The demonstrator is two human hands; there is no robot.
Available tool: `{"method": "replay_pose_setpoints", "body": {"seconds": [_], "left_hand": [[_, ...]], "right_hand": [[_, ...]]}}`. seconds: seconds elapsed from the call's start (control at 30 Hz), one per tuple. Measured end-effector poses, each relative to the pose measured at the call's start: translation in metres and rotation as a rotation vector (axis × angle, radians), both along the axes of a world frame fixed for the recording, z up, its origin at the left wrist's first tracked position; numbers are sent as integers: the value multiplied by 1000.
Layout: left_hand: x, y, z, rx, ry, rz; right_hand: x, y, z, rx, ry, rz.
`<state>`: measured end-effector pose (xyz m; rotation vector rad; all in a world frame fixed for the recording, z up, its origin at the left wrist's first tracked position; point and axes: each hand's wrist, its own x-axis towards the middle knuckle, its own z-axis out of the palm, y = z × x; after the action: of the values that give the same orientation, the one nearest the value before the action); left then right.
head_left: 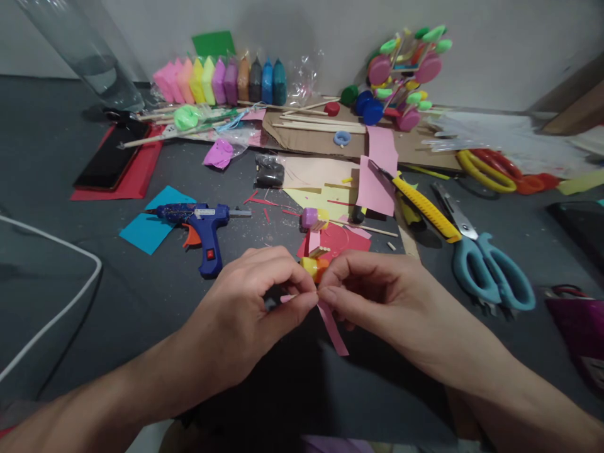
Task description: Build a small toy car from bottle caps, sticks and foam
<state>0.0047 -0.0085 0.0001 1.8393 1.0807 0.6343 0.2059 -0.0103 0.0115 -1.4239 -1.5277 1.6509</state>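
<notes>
My left hand point(250, 302) and my right hand point(377, 296) meet fingertip to fingertip over the dark table point(94, 277). Both pinch a narrow pink paper strip point(333, 330), whose free end hangs down and to the right below my right fingers. A small yellow and orange piece point(314, 265) on a stick sits just behind the fingertips, touching them or nearly so. A purple and yellow piece point(314, 218) on a wooden stick lies a little farther back on red paper point(340, 239).
A blue glue gun point(202, 226) lies to the left on teal paper. A yellow utility knife point(427, 207) and teal scissors point(486, 267) lie to the right. Clay packets point(221, 80), a colourful stick model point(406, 69), cardboard, a phone point(111, 157) and a white cable point(56, 302) surround them.
</notes>
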Motion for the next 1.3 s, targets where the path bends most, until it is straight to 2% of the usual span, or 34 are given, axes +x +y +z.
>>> {"method": "replay_pose_setpoints", "body": {"seconds": [0.27, 0.43, 0.6, 0.9, 1.3], "left_hand": [[1, 5, 4, -141, -71, -57], [0, 7, 4, -307, -113, -20], [1, 6, 4, -335, -128, 15], [1, 6, 2, -248, -98, 22], [2, -2, -8, 132, 30, 10]], "right_hand": [[-2, -1, 3, 117, -22, -32], [-1, -1, 3, 123, -18, -24], [1, -1, 1, 108, -15, -28], [-1, -1, 2, 29, -31, -13], [1, 1, -5, 23, -114, 38]]}}
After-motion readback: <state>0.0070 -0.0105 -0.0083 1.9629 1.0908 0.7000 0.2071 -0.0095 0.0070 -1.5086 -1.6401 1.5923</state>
